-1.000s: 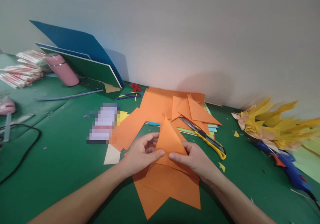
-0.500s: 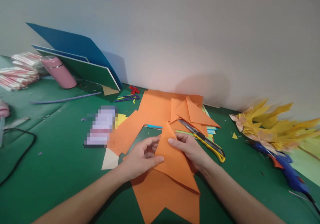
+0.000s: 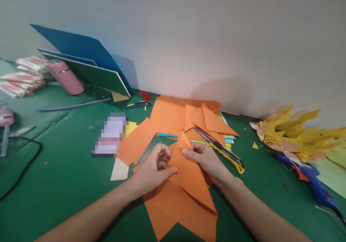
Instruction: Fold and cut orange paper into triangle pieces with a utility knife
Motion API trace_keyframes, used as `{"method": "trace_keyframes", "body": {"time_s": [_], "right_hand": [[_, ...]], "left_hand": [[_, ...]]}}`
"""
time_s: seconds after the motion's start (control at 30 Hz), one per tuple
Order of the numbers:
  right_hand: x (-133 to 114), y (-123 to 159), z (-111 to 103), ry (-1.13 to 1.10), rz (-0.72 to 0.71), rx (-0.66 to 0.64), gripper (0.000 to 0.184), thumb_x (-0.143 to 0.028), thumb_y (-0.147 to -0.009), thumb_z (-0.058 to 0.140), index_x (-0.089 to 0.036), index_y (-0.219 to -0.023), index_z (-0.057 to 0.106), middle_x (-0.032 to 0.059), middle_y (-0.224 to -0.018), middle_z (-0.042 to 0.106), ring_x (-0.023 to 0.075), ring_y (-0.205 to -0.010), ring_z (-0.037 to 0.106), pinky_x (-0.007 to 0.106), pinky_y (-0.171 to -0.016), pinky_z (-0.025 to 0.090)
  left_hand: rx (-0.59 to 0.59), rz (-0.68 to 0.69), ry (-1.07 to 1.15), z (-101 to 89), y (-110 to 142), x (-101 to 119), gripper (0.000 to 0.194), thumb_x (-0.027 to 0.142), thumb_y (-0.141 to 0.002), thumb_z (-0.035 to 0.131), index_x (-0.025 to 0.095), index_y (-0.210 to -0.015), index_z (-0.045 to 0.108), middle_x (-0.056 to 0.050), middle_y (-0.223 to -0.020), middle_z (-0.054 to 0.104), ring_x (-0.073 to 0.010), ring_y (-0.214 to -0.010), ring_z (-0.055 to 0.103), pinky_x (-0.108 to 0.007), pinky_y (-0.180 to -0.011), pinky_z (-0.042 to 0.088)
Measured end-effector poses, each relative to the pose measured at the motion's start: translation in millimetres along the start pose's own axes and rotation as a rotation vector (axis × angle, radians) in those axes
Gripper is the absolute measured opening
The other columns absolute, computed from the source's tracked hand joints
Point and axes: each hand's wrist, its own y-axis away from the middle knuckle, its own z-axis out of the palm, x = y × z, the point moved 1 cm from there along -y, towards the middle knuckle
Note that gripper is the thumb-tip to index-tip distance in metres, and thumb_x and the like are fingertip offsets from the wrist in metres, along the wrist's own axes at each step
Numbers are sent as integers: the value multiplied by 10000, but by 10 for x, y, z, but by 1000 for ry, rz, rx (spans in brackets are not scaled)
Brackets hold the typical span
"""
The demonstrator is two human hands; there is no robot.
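Closest in, a notched orange sheet (image 3: 162, 213) spreads over the green table (image 3: 67, 195), perhaps part of the folded orange paper (image 3: 187, 171) just above it. The left hand (image 3: 152, 171) holds that paper's left edge in a narrow grip, thumb in front; the right hand (image 3: 208, 161) pinches it higher up. Beyond lie a yellow knife (image 3: 221, 150), then more orange sheets (image 3: 170, 115), and a pink bottle (image 3: 66, 77) before leaning boards (image 3: 94, 74).

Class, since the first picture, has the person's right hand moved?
Yes: judged against the yellow knife, the right hand has shifted slightly toward the wall, its thumb now nearer the top point of the folded orange paper.
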Motion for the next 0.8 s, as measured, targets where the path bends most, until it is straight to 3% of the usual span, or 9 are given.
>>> {"method": "trace_keyframes", "body": {"time_s": [0.27,0.47,0.63,0.8], "right_hand": [[-9,-6,-10,-19,-5,-8,321,-378,-521,871,-177,-634,647,-10,-624,688,131,-526,612,264,-542,488],[13,-21,-18,-2,-42,-30,313,-388,-546,859,-173,-645,654,-8,-634,686,125,-536,606,263,-557,478],[8,-7,-14,21,-17,-50,323,-395,-557,854,-172,-674,651,-6,-647,680,132,-554,602,270,-564,464],[-50,15,1,-10,-66,-70,310,-423,-616,823,-179,-637,633,-28,-609,630,108,-556,551,247,-566,428]], "left_hand": [[-14,85,-233,-19,2,20,133,208,-708,615,193,-730,485,34,-732,475,-95,-587,408,-240,-552,368],[-15,222,-356,-37,2,46,52,157,-750,608,198,-773,587,14,-782,525,-111,-633,461,-267,-618,414],[-73,223,-399,-52,15,4,273,137,-778,561,263,-1012,625,-31,-1070,524,-108,-673,483,-286,-648,462],[-149,164,-396,-54,38,-16,364,147,-768,563,270,-1111,571,-61,-1238,460,-125,-751,498,-293,-666,482]]}}
